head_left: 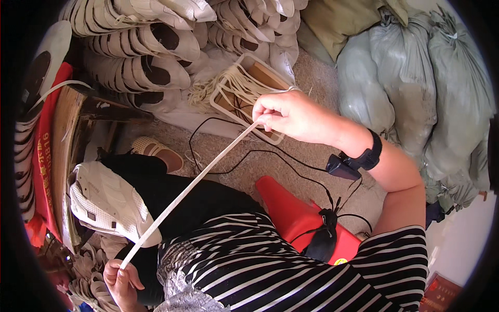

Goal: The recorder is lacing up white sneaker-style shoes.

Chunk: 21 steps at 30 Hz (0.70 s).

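Observation:
A long off-white shoelace is stretched in a straight slanting line across my lap. My left hand, at the lower left, pinches its near end between thumb and fingers. At the upper middle my right hand grips the other end, raised over a white plastic basket. A white shoe with a perforated toe and panels rests on my dark-trousered knee, and the lace passes over its right edge. More pale laces lie in a loose bundle in the basket.
Stacked shoe uppers fill the upper left. Stuffed grey-green sacks stand at the right. A wooden bench with red cloth is on my left. A red plastic seat and black cables lie near my body.

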Tool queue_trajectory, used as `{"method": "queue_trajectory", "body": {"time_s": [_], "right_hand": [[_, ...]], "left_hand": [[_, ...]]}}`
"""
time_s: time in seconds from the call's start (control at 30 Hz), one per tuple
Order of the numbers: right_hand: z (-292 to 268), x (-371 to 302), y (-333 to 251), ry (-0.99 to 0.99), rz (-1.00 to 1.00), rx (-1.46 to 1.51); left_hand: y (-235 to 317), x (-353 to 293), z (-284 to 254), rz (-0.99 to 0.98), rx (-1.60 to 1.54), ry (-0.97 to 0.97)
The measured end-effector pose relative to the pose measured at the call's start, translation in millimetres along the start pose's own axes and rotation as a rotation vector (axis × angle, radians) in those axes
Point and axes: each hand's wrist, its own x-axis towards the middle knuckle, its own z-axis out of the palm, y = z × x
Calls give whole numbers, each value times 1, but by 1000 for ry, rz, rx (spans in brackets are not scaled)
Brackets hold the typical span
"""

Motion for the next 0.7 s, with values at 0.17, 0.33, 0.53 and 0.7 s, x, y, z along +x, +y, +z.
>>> {"method": "queue_trajectory", "body": {"time_s": [0.17, 0.33, 0.53, 0.7], "right_hand": [[10, -14, 47, 269, 13, -208], [47, -102, 172, -41, 516, -200], [96, -230, 224, -324, 616, -257], [121, -253, 208, -427, 1143, 89]], "left_hand": [[-6, -6, -2, 17, -21, -110], [-28, -16, -20, 64, -52, -115], [-36, -12, -17, 131, -120, -110], [-35, -20, -4, 128, -165, -68]]}}
